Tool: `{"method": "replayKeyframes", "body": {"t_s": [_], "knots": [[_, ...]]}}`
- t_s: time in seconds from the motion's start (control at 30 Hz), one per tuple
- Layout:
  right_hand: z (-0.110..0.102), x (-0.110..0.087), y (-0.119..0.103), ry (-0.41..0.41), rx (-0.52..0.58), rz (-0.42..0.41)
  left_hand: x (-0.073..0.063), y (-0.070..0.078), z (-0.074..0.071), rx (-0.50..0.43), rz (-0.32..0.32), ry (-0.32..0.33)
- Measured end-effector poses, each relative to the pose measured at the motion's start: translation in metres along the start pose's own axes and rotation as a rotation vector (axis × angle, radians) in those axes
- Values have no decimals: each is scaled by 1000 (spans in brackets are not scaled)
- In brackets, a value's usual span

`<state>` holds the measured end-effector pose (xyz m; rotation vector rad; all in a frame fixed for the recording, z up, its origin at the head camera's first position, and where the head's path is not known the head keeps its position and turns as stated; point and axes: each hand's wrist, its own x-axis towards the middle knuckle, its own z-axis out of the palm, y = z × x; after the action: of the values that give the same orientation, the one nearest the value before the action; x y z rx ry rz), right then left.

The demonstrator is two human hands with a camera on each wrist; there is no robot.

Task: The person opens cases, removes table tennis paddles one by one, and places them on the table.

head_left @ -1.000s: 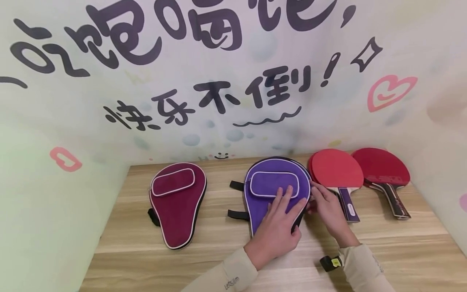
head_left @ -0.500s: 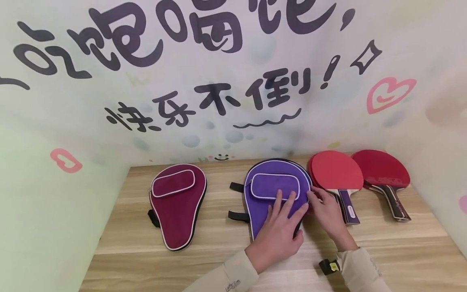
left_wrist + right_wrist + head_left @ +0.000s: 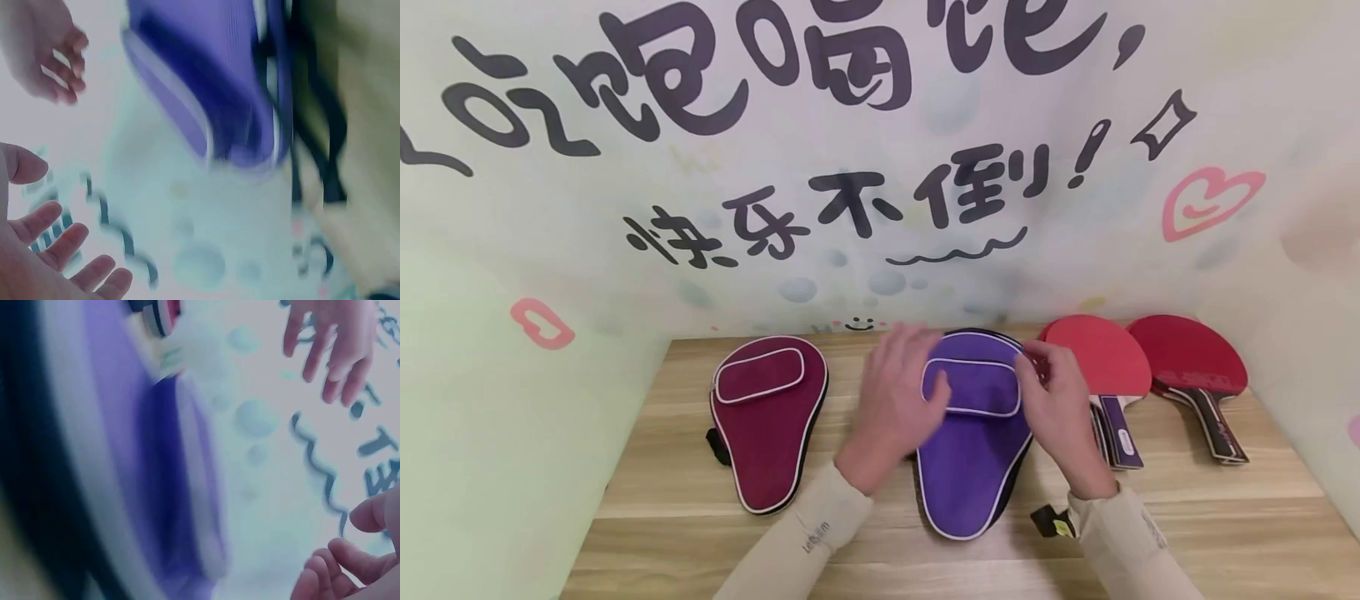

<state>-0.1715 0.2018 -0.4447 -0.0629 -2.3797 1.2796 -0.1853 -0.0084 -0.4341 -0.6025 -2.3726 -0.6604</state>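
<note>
A purple table tennis paddle case [image 3: 967,467] with white piping and a small front pocket lies on the wooden table. Over its left side hovers my left hand [image 3: 891,400], fingers extended; in the left wrist view that hand [image 3: 53,250] is apart from the case [image 3: 219,75]. Near the case's upper right edge is my right hand [image 3: 1063,408], its fingers loosely bent. The right wrist view shows nothing in this hand [image 3: 350,562], and the case [image 3: 119,425] beside it is blurred. My left hand hides the case's black straps in the head view; they [image 3: 319,119] dangle in the left wrist view.
A maroon paddle case [image 3: 763,433] lies to the left on the table [image 3: 662,500]. On the right are stacked red paddles [image 3: 1097,354] and a darker red paddle [image 3: 1187,350]. A printed wall [image 3: 820,275] stands behind. A black strap with a yellow label [image 3: 1052,522] hangs at my right cuff.
My left hand has lifted off the front of the purple case and moved left and up. My right hand has moved slightly up along the case's right edge.
</note>
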Motion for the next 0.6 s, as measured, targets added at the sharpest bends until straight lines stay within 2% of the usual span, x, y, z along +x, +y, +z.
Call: {"method": "replayKeyframes", "body": {"t_s": [0.13, 0.27, 0.4, 0.5, 0.6], "knots": [[17, 14, -29, -117, 58, -30, 17, -32, -18, -27, -107, 84], [43, 29, -55, -245, 109, -51, 23, -64, -33, -42, -226, 150], [76, 44, -77, -342, 149, -46, 21, -95, -43, -66, -373, 178], [104, 50, -89, -406, 171, -23, 16, -118, -48, -66, -514, 176], [137, 54, -96, -482, 137, -16, 11, -138, -56, -56, -653, 154]]}}
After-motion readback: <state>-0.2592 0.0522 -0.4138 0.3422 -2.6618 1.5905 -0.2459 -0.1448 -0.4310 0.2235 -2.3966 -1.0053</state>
